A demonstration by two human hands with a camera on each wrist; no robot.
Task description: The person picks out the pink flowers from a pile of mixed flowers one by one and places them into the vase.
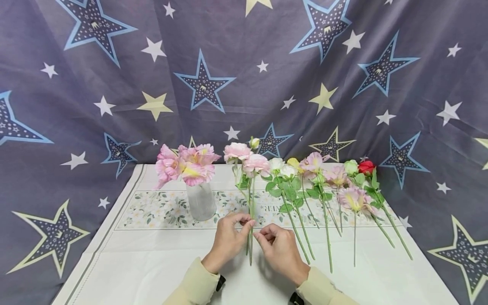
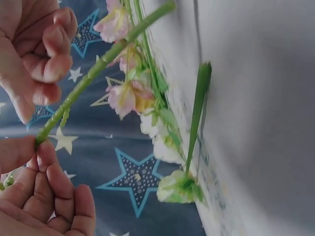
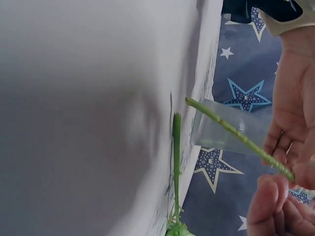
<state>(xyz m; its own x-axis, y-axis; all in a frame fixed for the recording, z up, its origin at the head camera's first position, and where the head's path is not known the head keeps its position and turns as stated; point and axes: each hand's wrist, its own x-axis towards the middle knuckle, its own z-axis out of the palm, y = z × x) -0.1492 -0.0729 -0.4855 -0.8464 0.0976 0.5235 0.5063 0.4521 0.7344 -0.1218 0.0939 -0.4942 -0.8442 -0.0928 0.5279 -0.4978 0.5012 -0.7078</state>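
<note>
In the head view my left hand [image 1: 230, 237] pinches the green stem of a pink flower [image 1: 256, 164] between thumb and fingertips. This flower has full pale pink blooms and a small bud [image 1: 254, 143], and the stem's cut end points toward me. My right hand [image 1: 282, 252] is just right of the stem, its fingers loosely bent. In the left wrist view the right hand [image 2: 42, 51] is apart from the held stem [image 2: 91, 73]. Beneath lies another green stem [image 2: 198, 108] with a pale green flower [image 2: 174, 188] at its far end, mostly hidden in the head view.
A frosted vase [image 1: 201, 201] with pink ruffled flowers [image 1: 190, 164] stands to the left on a floral runner [image 1: 152, 209]. Several loose flowers lie to the right, among them a white one [image 1: 288, 170], a pink one [image 1: 354, 199] and a red rose [image 1: 367, 167]. A star-patterned curtain [image 1: 244, 55] hangs behind.
</note>
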